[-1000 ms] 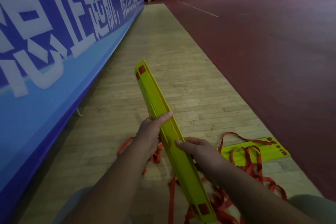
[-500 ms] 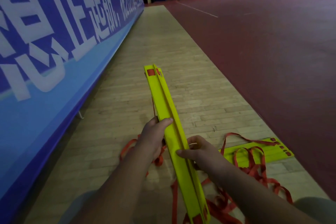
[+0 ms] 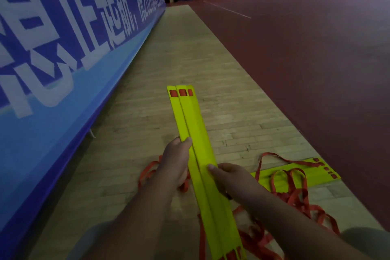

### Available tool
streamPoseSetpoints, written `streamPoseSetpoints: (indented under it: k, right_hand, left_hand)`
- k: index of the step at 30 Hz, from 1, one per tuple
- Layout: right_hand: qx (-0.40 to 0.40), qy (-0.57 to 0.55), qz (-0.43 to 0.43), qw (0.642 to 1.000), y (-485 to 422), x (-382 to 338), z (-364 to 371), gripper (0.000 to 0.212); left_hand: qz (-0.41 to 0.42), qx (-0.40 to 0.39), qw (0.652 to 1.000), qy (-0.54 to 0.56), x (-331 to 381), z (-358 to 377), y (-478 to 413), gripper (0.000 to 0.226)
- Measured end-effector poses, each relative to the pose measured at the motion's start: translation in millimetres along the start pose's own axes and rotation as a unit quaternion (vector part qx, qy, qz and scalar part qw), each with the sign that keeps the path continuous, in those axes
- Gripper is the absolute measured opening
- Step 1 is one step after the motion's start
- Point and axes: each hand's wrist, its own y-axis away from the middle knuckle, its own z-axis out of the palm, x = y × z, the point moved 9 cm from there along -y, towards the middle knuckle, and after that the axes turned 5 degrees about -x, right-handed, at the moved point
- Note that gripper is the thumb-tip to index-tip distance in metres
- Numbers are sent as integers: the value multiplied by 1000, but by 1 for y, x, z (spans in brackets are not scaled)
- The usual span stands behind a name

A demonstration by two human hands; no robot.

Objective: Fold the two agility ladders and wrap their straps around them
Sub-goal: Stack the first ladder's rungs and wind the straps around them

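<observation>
Both hands grasp the stacked yellow ladder rungs (image 3: 196, 133): left hand (image 3: 176, 162) curled around the left edge, right hand (image 3: 229, 177) around the right, thumbs pressed on top.

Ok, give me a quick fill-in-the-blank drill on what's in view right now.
The left hand and right hand grip a rung bundle coloured ____. The loose straps are ____. The second ladder lies on the wooden floor to the person's ____. The banner along the left is ____.
Missing: yellow; red; right; blue.
</observation>
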Motion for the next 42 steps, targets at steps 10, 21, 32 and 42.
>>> streamPoseSetpoints:
  k: [10,21,32,42]
  right_hand:
    - [82,102,-32,991,-4,-4,-15,26]
    - [17,72,-99,992,-1,-14,4,29]
    - [25,-42,-84,995,4,-16,-1,14]
    - [47,-90,-42,994,-12,6,-7,25]
  left_hand:
    - [5,-18,1000,-10,-23,-3,-20,52]
    - [-41,-24,998,38,-5,18,11,32]
    - [-6,-70,997,-18,0,20,11,23]
    - [52,-33,990,-128,1,-2,-10,34]
